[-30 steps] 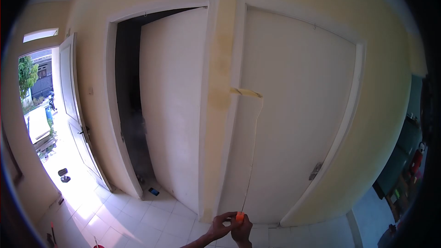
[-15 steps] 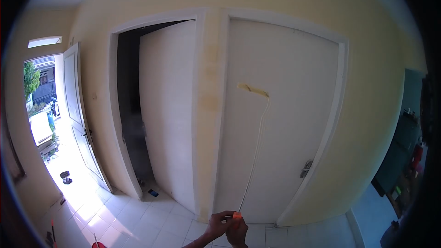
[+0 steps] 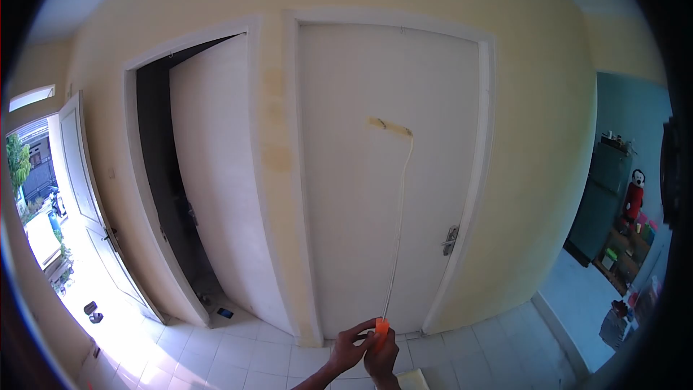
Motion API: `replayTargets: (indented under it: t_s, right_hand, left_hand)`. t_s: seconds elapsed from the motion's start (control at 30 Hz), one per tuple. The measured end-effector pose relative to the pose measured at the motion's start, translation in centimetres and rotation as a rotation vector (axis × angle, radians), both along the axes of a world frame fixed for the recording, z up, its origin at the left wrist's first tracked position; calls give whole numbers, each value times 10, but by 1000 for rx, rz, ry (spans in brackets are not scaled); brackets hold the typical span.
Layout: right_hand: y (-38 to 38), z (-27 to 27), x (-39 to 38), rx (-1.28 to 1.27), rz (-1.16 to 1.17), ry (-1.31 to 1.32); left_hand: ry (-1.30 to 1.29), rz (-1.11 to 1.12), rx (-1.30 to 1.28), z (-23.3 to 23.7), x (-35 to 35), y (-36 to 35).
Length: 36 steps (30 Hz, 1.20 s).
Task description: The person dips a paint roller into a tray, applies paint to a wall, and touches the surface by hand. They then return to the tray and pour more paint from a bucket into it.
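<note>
A paint roller (image 3: 390, 128) with a cream sleeve and a long thin metal frame stands upright ahead of me, overlapping the closed white door (image 3: 339, 195) in this view. At the lower end of its frame is an orange handle (image 3: 381, 328). My right hand (image 3: 382, 360) is wrapped around that handle from below. From the left side, my left hand (image 3: 349, 348) is closed at the handle too, its fingertips on the orange part right beside the right hand.
Left of the closed door, a second white door (image 3: 224, 166) stands ajar, with a phone (image 3: 225, 313) on the tiles. Darker yellow patches (image 3: 276, 159) mark the wall between. A pale yellow object (image 3: 413, 380) shows below my hands. A fridge (image 3: 599, 195) stands right.
My view has turned to the right, bringing more of the room with the fridge into sight. Both hands stay on the roller's handle, and the roller remains raised.
</note>
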State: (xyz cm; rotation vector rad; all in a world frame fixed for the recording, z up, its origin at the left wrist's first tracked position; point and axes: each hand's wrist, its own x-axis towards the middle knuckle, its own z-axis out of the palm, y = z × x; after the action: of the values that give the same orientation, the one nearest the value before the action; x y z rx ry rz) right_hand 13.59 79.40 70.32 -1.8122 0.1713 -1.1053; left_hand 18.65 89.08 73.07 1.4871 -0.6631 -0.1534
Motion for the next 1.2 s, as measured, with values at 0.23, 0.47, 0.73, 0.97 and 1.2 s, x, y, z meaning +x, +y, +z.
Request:
replayTargets:
  t_s: [0.23, 0.47, 0.73, 0.97, 1.2]
  right_hand:
    - [-136, 157, 58, -219, -136, -170]
    - [-203, 338, 139, -402, -298, -256]
    - [-254, 436, 202, -619, -102, -433]
    - [-297, 466, 236, -989, -389, -392]
    - [-294, 500, 226, -953, -498, -56]
  left_hand:
    - [-173, -67, 4, 51, 3, 6]
    - [-987, -25, -3, 220, 56, -53]
    - [-1458, 134, -55, 392, 145, -170]
    - [-1520, 147, 90, 440, 200, -217]
    - [-1492, 85, -41, 464, 214, -224]
